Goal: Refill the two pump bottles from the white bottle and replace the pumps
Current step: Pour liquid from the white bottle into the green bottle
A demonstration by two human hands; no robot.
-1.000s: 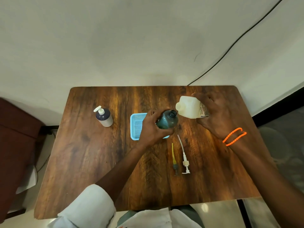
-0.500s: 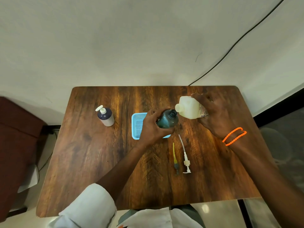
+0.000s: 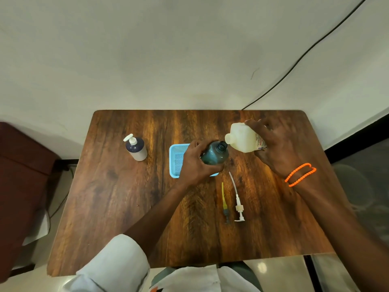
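While the left grip [image 3: 196, 163] is clasping the teal bottle [image 3: 215, 153] | right grip [image 3: 277, 148] is clutching the tipped white bottle [image 3: 242, 140] | spout is wanting centring over the neck, a slow tilt.

Even light, table [image 3: 126, 207] glare, edges perhaps warped.

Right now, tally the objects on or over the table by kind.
Bottles: 3 (white bottle, open green bottle, dark bottle with pump on)
Loose pumps: 2 (white pump, yellow-tubed pump)
Baskets: 1 (blue basket)
Total: 6
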